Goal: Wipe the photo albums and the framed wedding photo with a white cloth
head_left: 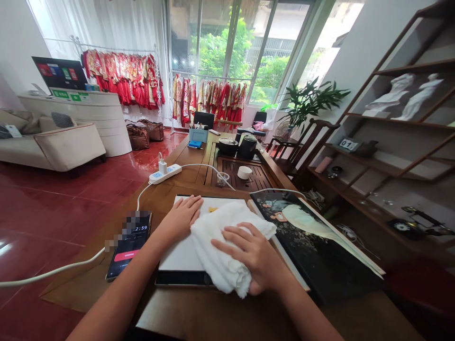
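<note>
My left hand (185, 215) lies flat, fingers stretched out, on the upper left part of a flat white panel with a dark border (177, 255). It holds nothing. My right hand (249, 255) is on a folded white towel (213, 237), fingers curved over its top and the thumb by its lower edge. The towel rests on the panel and covers much of its right half. A small yellow mark (212, 209) shows just above the towel. To the right lies a large dark photo album (302, 232) with a figure in a pale dress, overlapping a pale-edged board.
A phone (130, 244) lies left of my left forearm. Beyond the panel are a white power strip (165, 174) with a cable, a tea tray (256, 177) with a white cup (244, 172), dark pots (228, 147) and a blue pen box (198, 134). Wooden shelves (394, 123) stand right.
</note>
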{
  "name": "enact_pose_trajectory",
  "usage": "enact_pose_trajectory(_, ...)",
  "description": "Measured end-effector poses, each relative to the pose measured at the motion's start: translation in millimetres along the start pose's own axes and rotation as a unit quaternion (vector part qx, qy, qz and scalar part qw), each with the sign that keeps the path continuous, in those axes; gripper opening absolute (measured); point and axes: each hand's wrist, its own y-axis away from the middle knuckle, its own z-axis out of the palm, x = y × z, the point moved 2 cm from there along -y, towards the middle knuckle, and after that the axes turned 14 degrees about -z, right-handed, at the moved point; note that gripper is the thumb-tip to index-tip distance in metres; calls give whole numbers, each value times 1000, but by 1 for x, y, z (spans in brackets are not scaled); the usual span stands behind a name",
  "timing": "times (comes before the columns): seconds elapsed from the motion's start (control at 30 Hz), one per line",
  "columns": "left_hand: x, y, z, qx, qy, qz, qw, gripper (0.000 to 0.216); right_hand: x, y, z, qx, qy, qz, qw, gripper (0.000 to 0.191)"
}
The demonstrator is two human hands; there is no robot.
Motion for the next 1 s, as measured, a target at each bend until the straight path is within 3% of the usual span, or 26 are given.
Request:
enact_pose_trajectory(0.13, 0, 0, 0, 1, -2, 1, 1000, 47, 0, 0, -2, -7, 1, 16, 1000, 92)
enact_pose_trajectory(0.33, 1, 1, -2, 3, 1, -1, 1000, 48, 12, 3, -10, 12, 66, 202, 977, 79)
enact_pose_trajectory(0.43, 2, 1, -3, 1, 3, -2, 1000, 48, 16, 6, -10, 16, 81, 240, 967, 78)
enact_pose_trajectory(0.57, 2, 1, -3, -2, 5, -3, 1000, 48, 14, 6, -7, 10, 78, 195, 978, 81)
enact_pose_trajectory(0.83, 2, -1, -1, 0, 0, -1, 1000, 47, -3, -1, 6, -1, -8, -21, 1000, 94)
enact_pose_trajectory(0.9, 2, -1, -2, -2, -3, -1, 1000, 47, -4, -2, 6, -1, -18, -28, 999, 93)
enact_pose_trajectory(1.0, 2, 0, -3, -9, -3, -1, 1000, 48, 0, -1, 1, 9, -19, 27, 999, 86)
